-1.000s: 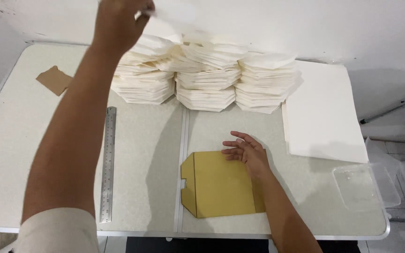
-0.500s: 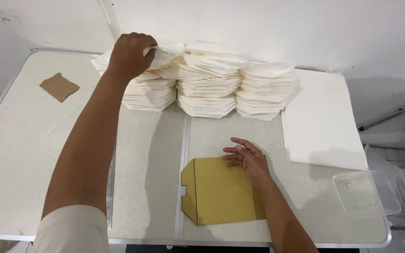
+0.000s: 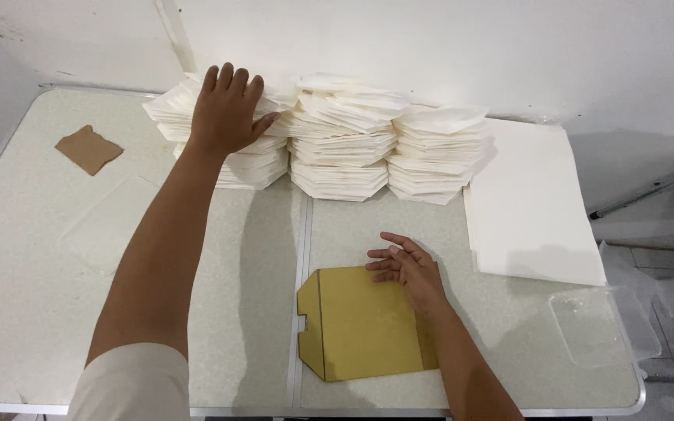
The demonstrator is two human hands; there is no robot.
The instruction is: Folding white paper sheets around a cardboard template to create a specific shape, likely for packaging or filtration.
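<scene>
Two hands at a table [image 3: 33, 312] full of folded paper

The left hand [image 3: 226, 109] lies flat, fingers spread, on the left stack of white folded papers [image 3: 220, 144] by the wall. The right hand [image 3: 409, 269], fingers loosely spread, rests on the yellow card template [image 3: 360, 323] near the front edge.

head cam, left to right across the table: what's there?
Brown paper scrap → left hand on the left white stack → middle stack → right stack → flat white sheets → clear plastic tray.
</scene>
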